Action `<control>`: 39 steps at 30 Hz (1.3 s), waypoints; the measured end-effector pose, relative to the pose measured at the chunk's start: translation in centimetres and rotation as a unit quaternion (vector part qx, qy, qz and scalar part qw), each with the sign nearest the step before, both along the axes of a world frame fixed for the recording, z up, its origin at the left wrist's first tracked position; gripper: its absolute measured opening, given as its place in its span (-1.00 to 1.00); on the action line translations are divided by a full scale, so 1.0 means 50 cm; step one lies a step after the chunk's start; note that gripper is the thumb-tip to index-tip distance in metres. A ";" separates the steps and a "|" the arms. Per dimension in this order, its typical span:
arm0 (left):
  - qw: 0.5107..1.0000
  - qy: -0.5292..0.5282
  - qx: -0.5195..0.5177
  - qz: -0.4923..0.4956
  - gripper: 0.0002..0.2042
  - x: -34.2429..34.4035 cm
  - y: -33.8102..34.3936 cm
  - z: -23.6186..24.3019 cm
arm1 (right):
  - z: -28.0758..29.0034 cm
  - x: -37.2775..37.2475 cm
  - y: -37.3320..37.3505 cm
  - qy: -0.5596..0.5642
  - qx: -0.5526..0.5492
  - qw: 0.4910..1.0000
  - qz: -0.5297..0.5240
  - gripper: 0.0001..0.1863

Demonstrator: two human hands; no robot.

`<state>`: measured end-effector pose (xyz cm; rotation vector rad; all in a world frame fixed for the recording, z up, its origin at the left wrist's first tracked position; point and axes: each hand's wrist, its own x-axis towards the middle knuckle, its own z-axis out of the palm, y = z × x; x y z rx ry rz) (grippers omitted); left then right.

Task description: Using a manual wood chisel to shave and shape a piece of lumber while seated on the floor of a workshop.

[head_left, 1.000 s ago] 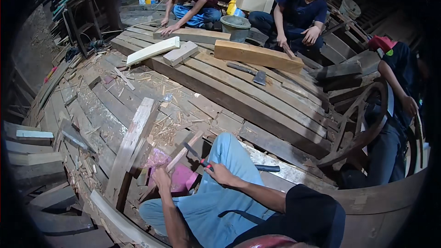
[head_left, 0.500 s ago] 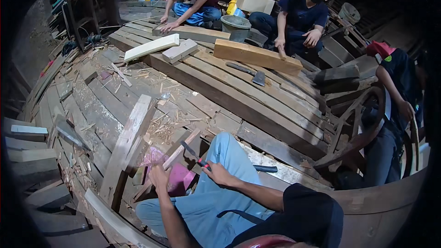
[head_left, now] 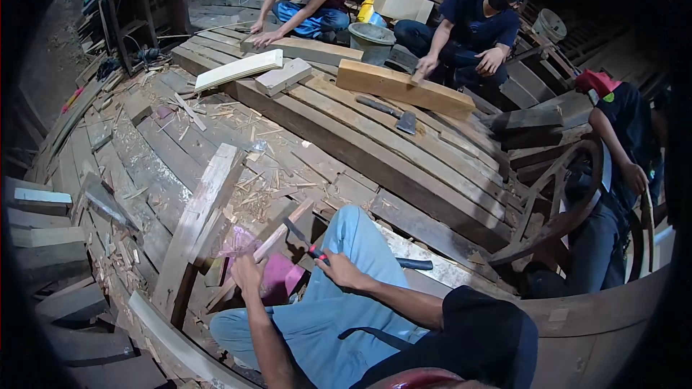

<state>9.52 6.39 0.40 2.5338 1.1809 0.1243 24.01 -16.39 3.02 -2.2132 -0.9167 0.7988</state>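
Note:
My left hand is closed round a narrow wooden strip, which slants up and away from my lap. In my right hand is a hand tool with a red-and-black handle and a dark, slim blade; its exact kind is unclear. The blade's end lies close to the strip, and I cannot tell whether they touch. Under the strip are a magenta piece and some crumpled pink plastic. A dark handle sticks out beside my right knee.
A thick timber slopes at my left. Wood chips litter the planks. Ahead, an axe and a wooden beam lie on a slatted platform. Two co-workers sit beyond; another person is at the right by a curved wooden frame.
The seated co-worker at the right has drawn a hand leftward and up along the beam. My own hands, the strip and the tool have barely moved; the view has shifted slightly.

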 end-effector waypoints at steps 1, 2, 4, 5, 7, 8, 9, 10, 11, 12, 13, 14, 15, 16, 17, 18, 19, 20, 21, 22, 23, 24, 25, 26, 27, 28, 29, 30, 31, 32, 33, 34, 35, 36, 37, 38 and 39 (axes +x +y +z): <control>1.000 0.000 0.000 0.000 -0.59 0.000 -0.001 0.001 | -0.004 0.000 0.000 0.000 0.000 1.000 0.000 -0.53; 1.000 -0.005 0.003 -0.003 -0.58 0.002 -0.003 0.010 | -0.008 0.000 0.000 -0.009 0.005 1.000 -0.002 -0.53; 1.000 -0.010 0.005 -0.006 -0.57 0.007 -0.007 0.016 | -0.015 0.002 -0.004 -0.018 0.009 1.000 -0.005 -0.53; 1.000 -0.009 0.019 -0.004 -0.60 0.005 -0.007 0.016 | -0.009 0.001 -0.003 -0.009 0.006 1.000 -0.005 -0.53; 0.999 -0.007 0.032 -0.001 -0.63 0.002 -0.007 0.017 | -0.005 -0.001 0.000 0.001 0.003 1.000 -0.003 -0.53; 1.000 -0.003 0.021 0.004 -0.63 0.004 -0.007 0.018 | -0.005 0.000 -0.001 0.001 -0.001 1.000 -0.002 -0.53; 1.000 0.000 0.011 0.009 -0.64 0.005 -0.007 0.020 | -0.006 0.000 -0.002 0.002 -0.004 1.000 -0.002 -0.53; 1.000 0.000 0.011 0.009 -0.64 0.006 -0.007 0.021 | -0.007 0.000 -0.002 0.002 -0.004 1.000 -0.002 -0.53; 1.000 -0.002 0.009 0.008 -0.64 0.006 -0.007 0.022 | -0.009 0.000 -0.001 -0.007 0.000 1.000 -0.002 -0.54; 1.000 -0.004 0.008 0.007 -0.64 0.006 -0.007 0.023 | -0.011 0.000 -0.001 -0.016 0.005 1.000 -0.003 -0.54; 1.000 -0.004 0.007 0.007 -0.64 0.005 -0.005 0.020 | -0.013 0.000 0.000 -0.015 0.005 1.000 -0.002 -0.54; 1.000 -0.004 0.010 0.005 -0.64 0.005 -0.003 0.017 | -0.012 0.001 0.001 -0.013 0.002 1.000 -0.005 -0.54; 1.000 -0.005 0.013 0.003 -0.64 0.004 -0.003 0.014 | -0.011 0.000 0.001 -0.010 0.000 1.000 -0.007 -0.55; 1.000 -0.004 0.012 0.004 -0.64 0.003 -0.003 0.010 | -0.009 -0.001 0.000 -0.009 -0.001 1.000 -0.007 -0.55; 1.000 -0.008 0.015 0.001 -0.63 0.004 -0.004 0.015 | -0.009 0.000 -0.002 -0.012 0.004 1.000 -0.007 -0.55; 1.000 -0.012 0.018 -0.002 -0.63 0.006 -0.006 0.017 | -0.008 0.001 -0.003 -0.014 0.010 1.000 -0.007 -0.55; 1.000 -0.012 0.017 -0.002 -0.63 0.008 -0.006 0.015 | -0.008 0.001 -0.003 -0.014 0.009 1.000 -0.007 -0.55; 1.000 0.001 0.021 0.002 -0.63 0.008 -0.004 0.012 | -0.010 0.000 -0.002 -0.018 0.010 1.000 -0.007 -0.55; 1.000 0.015 0.024 0.006 -0.63 0.007 -0.003 0.009 | -0.011 -0.001 -0.001 -0.022 0.012 1.000 -0.007 -0.55; 1.000 0.015 0.024 0.007 -0.63 0.006 -0.002 0.006 | -0.012 -0.002 -0.001 -0.022 0.011 1.000 -0.006 -0.55; 1.000 -0.001 0.018 0.005 -0.63 0.004 -0.001 0.004 | -0.012 -0.003 0.000 -0.023 0.014 1.000 -0.006 -0.56; 1.000 -0.016 0.012 0.003 -0.62 0.000 -0.001 0.003 | -0.013 -0.004 0.001 -0.024 0.017 1.000 -0.005 -0.56; 1.000 -0.015 0.011 0.006 -0.62 -0.001 0.001 0.001 | -0.014 -0.005 0.002 -0.024 0.017 1.000 -0.002 -0.56; 1.000 -0.020 0.008 -0.001 -0.62 0.002 0.001 0.003 | -0.011 -0.004 0.001 -0.027 0.022 0.999 -0.007 -0.56; 1.000 -0.025 0.006 -0.008 -0.61 0.005 0.001 0.005 | -0.008 -0.003 0.000 -0.031 0.028 0.999 -0.012 -0.56; 1.000 -0.025 0.004 -0.002 -0.61 0.007 -0.001 0.007 | -0.006 -0.002 -0.003 -0.031 0.026 0.999 -0.006 -0.56; 1.000 -0.029 0.000 -0.007 -0.62 0.006 0.000 0.008 | 0.003 -0.004 -0.001 -0.027 0.027 0.999 -0.010 -0.57; 0.999 -0.032 -0.003 -0.012 -0.62 0.005 0.001 0.009 | 0.009 -0.006 0.001 -0.023 0.029 0.999 -0.016 -0.57; 0.999 -0.031 -0.004 -0.006 -0.62 0.002 0.001 0.011 | 0.011 -0.007 0.003 -0.022 0.028 0.999 -0.009 -0.57; 1.000 -0.020 -0.002 -0.005 -0.63 0.003 0.000 0.013 | 0.012 -0.006 0.003 -0.018 0.028 0.999 -0.013 -0.57; 1.000 -0.009 0.000 -0.004 -0.64 0.003 0.000 0.014 | 0.013 -0.006 0.004 -0.015 0.027 0.999 -0.017 -0.57; 1.000 -0.018 0.001 -0.005 -0.65 0.002 0.000 0.010 | 0.001 -0.004 0.005 -0.028 0.017 0.999 -0.014 -0.58; 1.000 -0.019 0.000 -0.002 -0.65 0.004 0.001 0.006 | -0.002 -0.004 0.005 -0.028 0.016 0.999 -0.011 -0.58; 0.999 -0.034 0.001 -0.004 -0.64 0.006 0.003 0.004 | -0.005 -0.003 0.003 -0.034 0.017 0.999 -0.015 -0.58; 0.999 -0.046 0.005 -0.001 -0.62 -0.008 0.005 0.000 | -0.005 -0.012 0.008 -0.037 0.018 0.999 -0.015 -0.58; 1.000 -0.027 0.008 -0.002 -0.62 -0.007 0.003 0.001 | -0.012 -0.009 0.008 -0.048 0.024 0.998 -0.022 -0.56; 1.000 -0.028 0.006 0.000 -0.62 -0.004 0.002 0.002 | -0.018 -0.006 0.005 -0.049 0.022 0.998 -0.020 -0.56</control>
